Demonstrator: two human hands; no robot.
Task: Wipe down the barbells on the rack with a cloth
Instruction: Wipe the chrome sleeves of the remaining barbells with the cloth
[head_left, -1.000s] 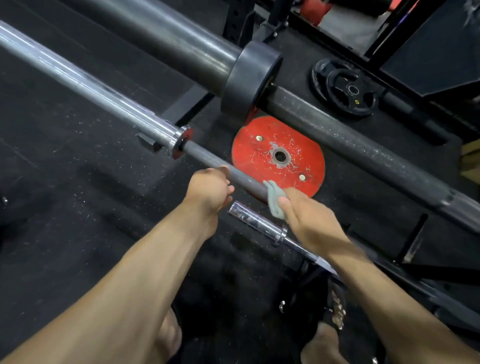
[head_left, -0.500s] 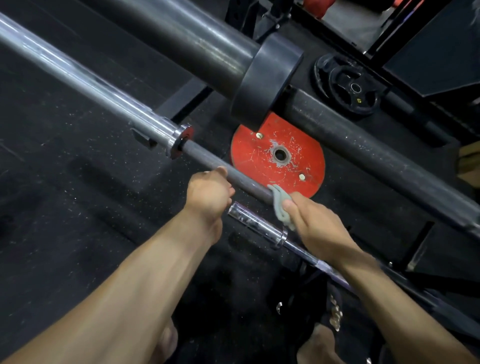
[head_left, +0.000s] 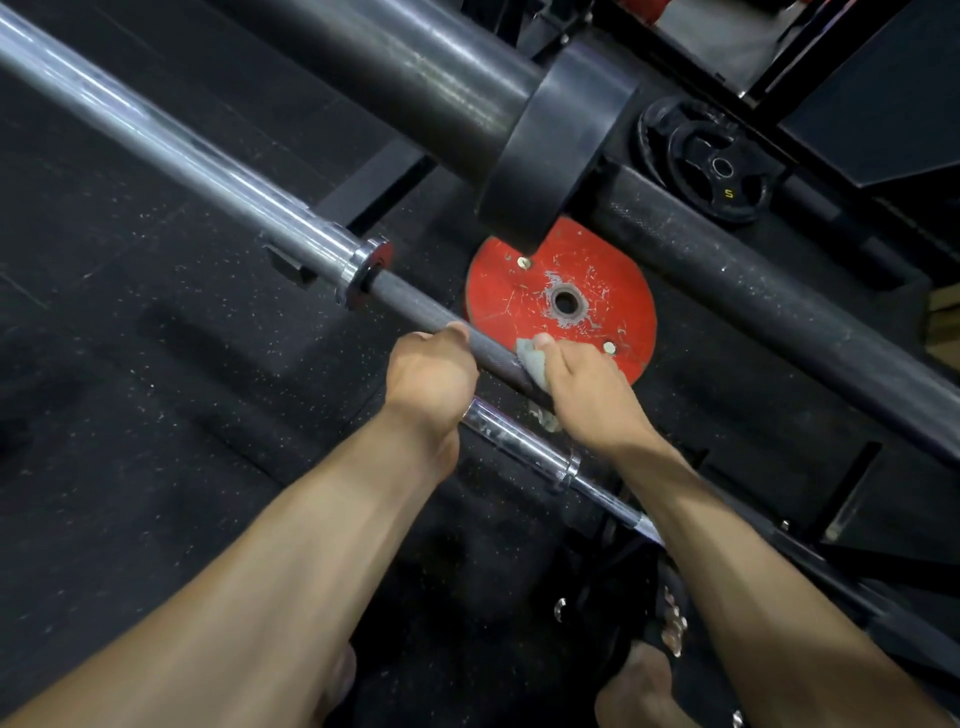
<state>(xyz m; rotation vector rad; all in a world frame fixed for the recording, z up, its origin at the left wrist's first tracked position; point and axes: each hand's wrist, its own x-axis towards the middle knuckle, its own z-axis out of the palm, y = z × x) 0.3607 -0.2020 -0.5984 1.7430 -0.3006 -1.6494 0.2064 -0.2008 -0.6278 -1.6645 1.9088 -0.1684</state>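
The left hand (head_left: 434, 382) is gripping the dark shaft of the middle barbell (head_left: 415, 312), fingers curled over it. Just beside it, at its 3 o'clock, the right hand (head_left: 589, 397) is pressing a grey cloth (head_left: 532, 364) around the same shaft, thumb on top. The cloth is lying between the two hands. A red plate (head_left: 597, 291) is lying on the floor at the hands' 1 o'clock.

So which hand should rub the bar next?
The right hand: it already holds the cloth against the dark bar. The left hand only grips the bar beside it, with no cloth.
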